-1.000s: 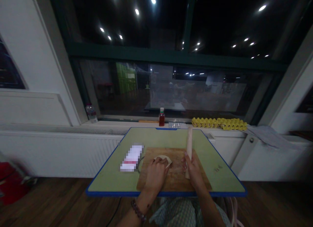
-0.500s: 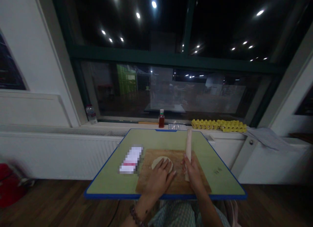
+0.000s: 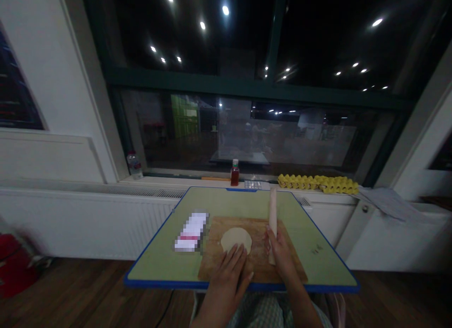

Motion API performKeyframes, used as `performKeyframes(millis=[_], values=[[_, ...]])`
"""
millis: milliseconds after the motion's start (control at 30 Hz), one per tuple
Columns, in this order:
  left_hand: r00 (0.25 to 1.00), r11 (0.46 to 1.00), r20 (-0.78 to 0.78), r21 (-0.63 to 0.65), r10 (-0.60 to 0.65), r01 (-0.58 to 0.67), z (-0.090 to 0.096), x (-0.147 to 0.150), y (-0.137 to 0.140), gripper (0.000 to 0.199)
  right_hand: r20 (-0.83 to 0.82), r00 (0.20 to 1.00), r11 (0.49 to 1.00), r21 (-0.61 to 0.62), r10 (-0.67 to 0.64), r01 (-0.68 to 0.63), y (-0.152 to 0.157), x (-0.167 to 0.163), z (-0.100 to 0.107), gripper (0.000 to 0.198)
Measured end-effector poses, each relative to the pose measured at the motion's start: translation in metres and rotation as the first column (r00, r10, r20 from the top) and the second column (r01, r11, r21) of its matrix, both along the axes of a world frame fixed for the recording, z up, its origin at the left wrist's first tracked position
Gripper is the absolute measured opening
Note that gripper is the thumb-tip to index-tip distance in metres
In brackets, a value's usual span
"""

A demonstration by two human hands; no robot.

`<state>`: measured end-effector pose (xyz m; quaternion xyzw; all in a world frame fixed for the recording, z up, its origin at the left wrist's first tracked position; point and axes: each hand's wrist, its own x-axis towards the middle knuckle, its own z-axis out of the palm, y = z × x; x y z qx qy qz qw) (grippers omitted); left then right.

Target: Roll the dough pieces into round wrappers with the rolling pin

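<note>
A flat round of dough (image 3: pixel 236 236) lies on the wooden cutting board (image 3: pixel 259 271). My left hand (image 3: pixel 231 266) is open, its fingertips resting on the near edge of the dough and its thumb spread to the right. On the right side of the board, my right hand (image 3: pixel 278 248) is closed round a pale wooden rolling pin (image 3: pixel 273 208). The pin points away from me, its far end reaching past the board, apart from the dough.
The board lies on a green table (image 3: pixel 151 257) with a blue rim. A blurred-out white item (image 3: pixel 191 231) lies left of the board. On the sill behind stand a red-brown bottle (image 3: pixel 234 173), yellow egg trays (image 3: pixel 318 183) and a clear bottle (image 3: pixel 134 165).
My left hand has slid back toward me, uncovering most of the dough round. My right hand keeps its hold on the rolling pin in about the same place.
</note>
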<state>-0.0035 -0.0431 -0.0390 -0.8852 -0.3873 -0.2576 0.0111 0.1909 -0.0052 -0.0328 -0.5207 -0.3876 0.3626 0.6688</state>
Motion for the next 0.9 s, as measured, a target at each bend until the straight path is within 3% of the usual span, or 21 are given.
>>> performKeyframes(millis=[467, 633, 733, 800, 900], values=[[0.995, 0.99, -0.062, 0.117, -0.073, 0.08, -0.013, -0.023, -0.02, 0.071, 0.053, 0.999, 1.0, -0.026, 0.012, -0.01, 0.0, 0.001, -0.006, 0.044], [1.0, 0.99, -0.003, 0.14, -0.01, 0.011, -0.019, -0.037, -0.021, 0.067, 0.113, 0.971, 0.976, -0.083, 0.21, -0.201, -0.005, -0.005, 0.005, 0.051], [0.992, 0.985, 0.066, 0.13, 0.106, -0.114, -0.013, -0.046, -0.022, 0.054, 0.332, 0.876, 0.935, -0.062, 0.349, -0.348, -0.011, -0.004, 0.023, 0.047], [0.976, 0.977, 0.127, 0.095, 0.178, -0.191, -0.007, -0.052, -0.019, 0.044, 0.584, 0.731, 0.915, -0.051, 0.353, -0.401, -0.012, 0.002, 0.033, 0.04], [0.932, 0.956, 0.242, 0.042, 0.271, -0.29, 0.006, -0.058, -0.008, 0.033, 0.841, 0.469, 0.929, -0.098, 0.269, -0.358, -0.007, 0.014, 0.038, 0.04]])
